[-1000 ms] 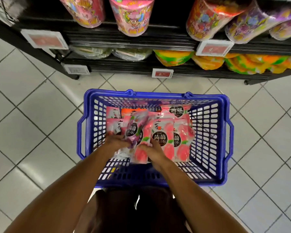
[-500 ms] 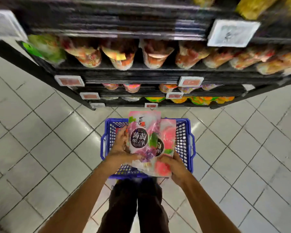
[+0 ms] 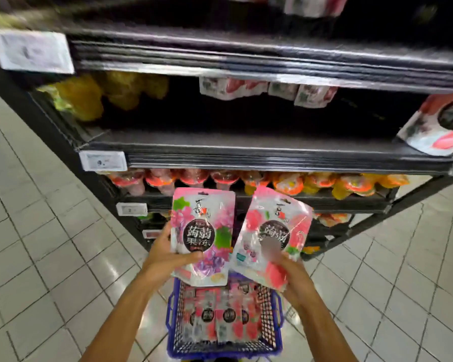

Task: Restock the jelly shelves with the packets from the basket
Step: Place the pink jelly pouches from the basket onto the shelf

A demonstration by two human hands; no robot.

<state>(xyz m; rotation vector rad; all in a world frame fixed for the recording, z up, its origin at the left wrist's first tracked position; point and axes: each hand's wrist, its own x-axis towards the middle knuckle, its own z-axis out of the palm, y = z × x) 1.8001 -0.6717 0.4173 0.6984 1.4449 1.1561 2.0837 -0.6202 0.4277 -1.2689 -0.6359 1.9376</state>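
My left hand (image 3: 165,257) grips a grape jelly packet (image 3: 203,236), pink and purple, held upright above the basket. My right hand (image 3: 293,278) grips a peach jelly packet (image 3: 272,236), pink and tilted to the right. The two packets are side by side, just apart. Below them the blue basket (image 3: 171,309) stands on the floor with several more pink packets (image 3: 225,317) in it. The black shelf (image 3: 246,150) in front has a wide dark gap in its middle. A peach packet (image 3: 439,126) leans at its right end.
Yellow bags (image 3: 89,95) sit at the left of that shelf and hanging packets (image 3: 267,88) at its back. Rows of jelly cups (image 3: 272,181) fill the shelf below. White price tags (image 3: 102,160) line the shelf edges. Grey floor tiles (image 3: 37,244) spread on both sides.
Both hands lifted packets out of the basket and raised them toward the shelves, then drew the two packets apart. My view tilted up from the basket to the shelves.
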